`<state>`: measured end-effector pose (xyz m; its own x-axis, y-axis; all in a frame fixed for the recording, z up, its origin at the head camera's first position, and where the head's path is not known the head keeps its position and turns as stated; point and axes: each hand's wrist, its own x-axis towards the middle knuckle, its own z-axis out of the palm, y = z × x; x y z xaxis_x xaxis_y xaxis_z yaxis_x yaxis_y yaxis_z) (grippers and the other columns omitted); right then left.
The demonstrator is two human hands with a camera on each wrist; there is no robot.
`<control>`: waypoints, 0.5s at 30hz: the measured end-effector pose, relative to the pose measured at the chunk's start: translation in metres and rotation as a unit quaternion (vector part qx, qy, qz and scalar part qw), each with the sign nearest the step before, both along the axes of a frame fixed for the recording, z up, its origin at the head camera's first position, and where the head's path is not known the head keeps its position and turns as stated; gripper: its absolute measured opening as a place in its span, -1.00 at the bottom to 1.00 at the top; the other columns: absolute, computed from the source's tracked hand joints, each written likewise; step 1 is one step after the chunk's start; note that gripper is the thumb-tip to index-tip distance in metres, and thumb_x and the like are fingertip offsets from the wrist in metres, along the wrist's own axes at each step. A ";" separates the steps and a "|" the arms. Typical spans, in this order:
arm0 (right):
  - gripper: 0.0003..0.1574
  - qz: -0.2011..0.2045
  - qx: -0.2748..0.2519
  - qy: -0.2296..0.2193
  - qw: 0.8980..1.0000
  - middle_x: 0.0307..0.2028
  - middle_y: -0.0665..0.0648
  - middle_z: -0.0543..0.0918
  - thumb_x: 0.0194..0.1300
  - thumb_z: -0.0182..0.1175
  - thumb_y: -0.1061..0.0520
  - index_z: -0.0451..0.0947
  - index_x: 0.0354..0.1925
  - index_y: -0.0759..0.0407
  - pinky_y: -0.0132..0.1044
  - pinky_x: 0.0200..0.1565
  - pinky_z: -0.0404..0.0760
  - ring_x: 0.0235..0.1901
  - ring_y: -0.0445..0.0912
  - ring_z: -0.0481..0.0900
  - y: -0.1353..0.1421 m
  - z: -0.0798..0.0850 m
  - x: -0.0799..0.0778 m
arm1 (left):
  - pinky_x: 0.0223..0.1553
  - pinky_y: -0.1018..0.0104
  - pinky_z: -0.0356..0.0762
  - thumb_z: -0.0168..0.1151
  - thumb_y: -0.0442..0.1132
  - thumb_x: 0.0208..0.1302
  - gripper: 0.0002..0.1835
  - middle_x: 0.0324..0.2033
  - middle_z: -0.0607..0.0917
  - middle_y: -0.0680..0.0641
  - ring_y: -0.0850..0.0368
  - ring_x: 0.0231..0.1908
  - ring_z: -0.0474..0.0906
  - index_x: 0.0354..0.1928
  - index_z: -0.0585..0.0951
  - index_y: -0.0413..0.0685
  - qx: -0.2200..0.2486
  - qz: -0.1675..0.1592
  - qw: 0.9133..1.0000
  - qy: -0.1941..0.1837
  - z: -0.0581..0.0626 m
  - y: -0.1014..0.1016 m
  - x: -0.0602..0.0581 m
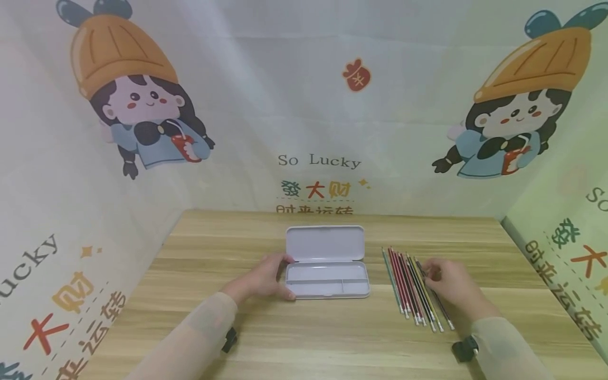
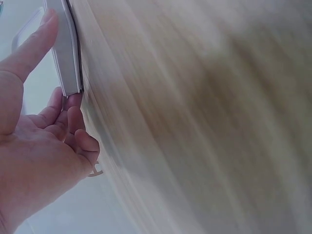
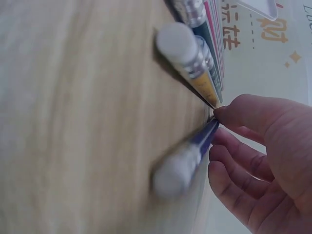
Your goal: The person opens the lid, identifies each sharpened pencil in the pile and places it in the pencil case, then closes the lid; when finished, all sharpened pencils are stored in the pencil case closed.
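A pale pencil case lies with its lid raised at the table's middle; its compartments show no contents. My left hand holds the case by its left end, thumb at the near corner and fingers at the far one. In the left wrist view the thumb lies along the side of the case. To the right, several eraser-tipped pencils lie side by side in a loose bundle. My right hand pinches a dark purple-blue pencil at the bundle's right edge, its white eraser end against the table.
The wooden table ends at a printed cloth backdrop behind and on both sides. A dark wrist device sits by the right sleeve, and another by the left sleeve.
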<state>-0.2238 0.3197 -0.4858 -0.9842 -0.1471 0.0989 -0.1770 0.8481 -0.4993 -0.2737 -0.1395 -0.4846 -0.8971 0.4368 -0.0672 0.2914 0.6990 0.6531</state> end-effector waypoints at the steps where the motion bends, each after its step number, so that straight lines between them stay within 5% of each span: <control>1: -0.75 -0.002 0.003 -0.001 1.000 -0.33 0.08 0.72 0.18 0.33 0.31 0.66 -0.12 0.27 -0.11 -0.26 0.70 -0.34 -0.07 0.64 0.000 0.000 0.000 | 0.45 -0.15 0.31 0.76 -0.14 -0.24 -0.07 0.20 0.59 -0.20 -0.19 0.29 0.39 0.26 0.51 -0.18 0.000 -0.001 1.000 0.001 0.000 0.000 0.000; 15: -0.77 -0.039 0.035 -0.005 0.999 -0.35 0.13 0.76 0.16 0.35 0.26 0.69 -0.16 0.25 -0.20 -0.41 0.59 -0.40 -0.08 0.63 -0.001 0.005 0.001 | 0.45 -0.17 0.30 0.75 -0.16 -0.23 -0.07 0.19 0.59 -0.22 -0.21 0.28 0.40 0.26 0.49 -0.21 0.001 -0.009 1.000 -0.001 0.004 0.001 0.002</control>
